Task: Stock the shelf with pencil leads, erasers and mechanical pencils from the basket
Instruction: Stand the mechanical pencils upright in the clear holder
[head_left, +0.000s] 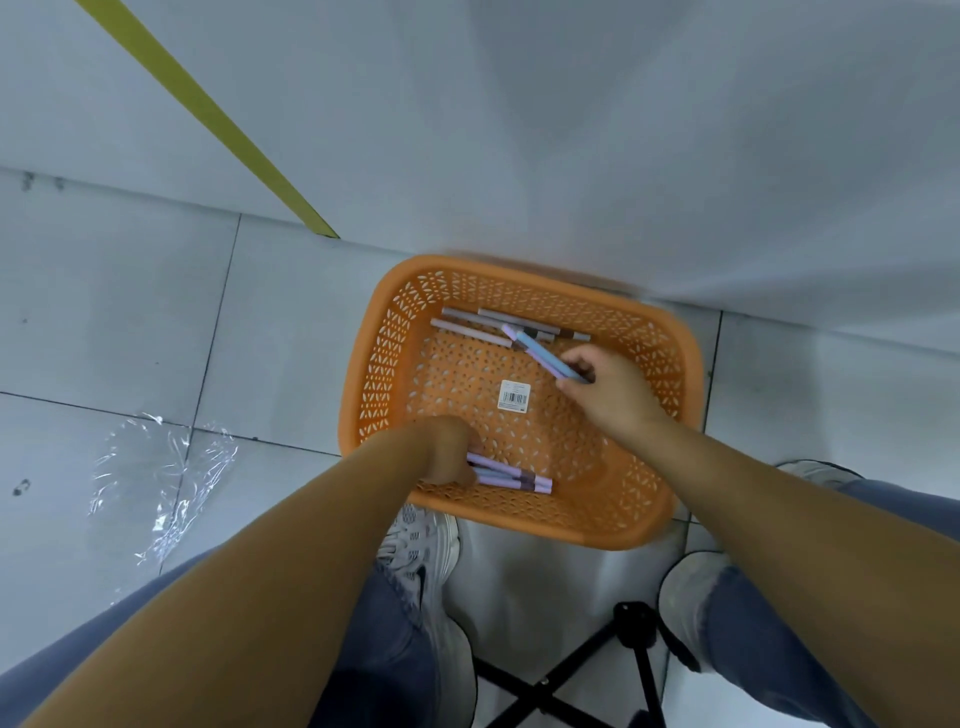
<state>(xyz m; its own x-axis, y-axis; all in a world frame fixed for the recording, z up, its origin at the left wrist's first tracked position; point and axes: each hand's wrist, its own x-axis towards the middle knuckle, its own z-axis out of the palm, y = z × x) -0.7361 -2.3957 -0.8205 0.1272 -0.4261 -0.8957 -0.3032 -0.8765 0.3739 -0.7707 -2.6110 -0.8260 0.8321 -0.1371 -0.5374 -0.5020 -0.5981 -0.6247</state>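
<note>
An orange perforated basket stands on the tiled floor in front of me. My left hand reaches into its near left corner and grips a bundle of lilac mechanical pencils. My right hand is over the basket's middle right and holds a blue and a lilac pencil, their ends pointing up-left. Three grey-mauve pencils lie loose along the basket's far wall. A barcode sticker is stuck on the basket floor.
A white wall or panel with a yellow tape stripe rises just behind the basket. Crumpled clear plastic wrap lies on the floor at the left. My shoes and a black folding stool's legs are below the basket.
</note>
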